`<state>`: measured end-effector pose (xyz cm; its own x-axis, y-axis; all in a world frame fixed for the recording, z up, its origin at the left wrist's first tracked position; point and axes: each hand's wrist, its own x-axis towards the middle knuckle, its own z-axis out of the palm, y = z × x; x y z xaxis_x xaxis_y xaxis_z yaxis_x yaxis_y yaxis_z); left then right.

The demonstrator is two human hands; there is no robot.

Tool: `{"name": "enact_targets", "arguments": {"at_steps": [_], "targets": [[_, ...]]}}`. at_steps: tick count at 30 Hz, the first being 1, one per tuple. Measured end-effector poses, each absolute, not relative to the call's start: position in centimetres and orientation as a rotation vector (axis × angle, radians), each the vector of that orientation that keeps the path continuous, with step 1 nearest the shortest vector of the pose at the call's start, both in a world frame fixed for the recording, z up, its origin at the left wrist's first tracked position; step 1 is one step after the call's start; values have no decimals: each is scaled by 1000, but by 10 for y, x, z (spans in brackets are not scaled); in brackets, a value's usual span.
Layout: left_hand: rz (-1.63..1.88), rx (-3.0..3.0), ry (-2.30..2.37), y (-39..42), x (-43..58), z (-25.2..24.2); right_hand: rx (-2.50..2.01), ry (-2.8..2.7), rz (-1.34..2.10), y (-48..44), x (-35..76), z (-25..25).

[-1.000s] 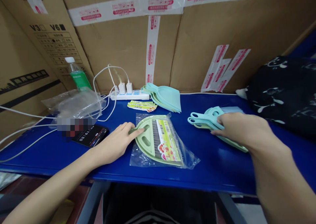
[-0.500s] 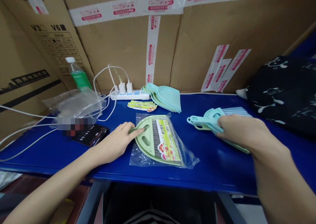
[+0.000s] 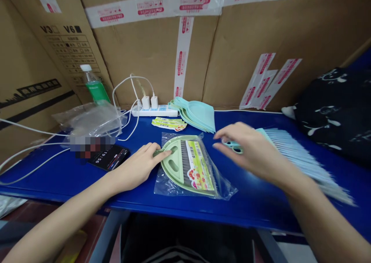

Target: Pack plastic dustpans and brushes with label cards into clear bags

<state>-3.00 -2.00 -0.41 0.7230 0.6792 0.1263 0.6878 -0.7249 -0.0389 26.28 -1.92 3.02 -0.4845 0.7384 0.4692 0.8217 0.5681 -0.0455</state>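
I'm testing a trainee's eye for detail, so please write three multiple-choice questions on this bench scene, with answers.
1. What lies under the left hand?
A) a phone B) a green dustpan C) a roll of tape

2. How many white chargers are in the power strip?
A) two B) one C) three

3. The green dustpan is:
A) bare B) standing upright C) in a clear plastic bag

Answers: 1 B, the fingers rest on it. 2 A, two stand side by side. 3 C, clear film surrounds it.
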Motion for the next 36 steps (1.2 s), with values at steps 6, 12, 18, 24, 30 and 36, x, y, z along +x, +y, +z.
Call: {"name": "enact_targets", "arguments": {"at_steps": [6,12,18,24,30,36], "targets": [[-193,-2850,-1119,-21,-29,-3,-1247,-2651,107,-15,241,13],[-249,-2850,-1130,-21,-32,-1,-1480,-2493,539,-1,262,8],[-304,-2851,-1129,-20,-35,1,-1361,-2317,877,5,262,5],[-241,-2833,-1122,-21,-35,-1,-1380,-2272,1017,3,262,8],[-228,-2820,-1130,-20,-33,-1,-1477,-2260,928,5,252,1],[-213,-2829,-1131,-19,-33,-2,-1430,-2218,940,8,252,-2]]}}
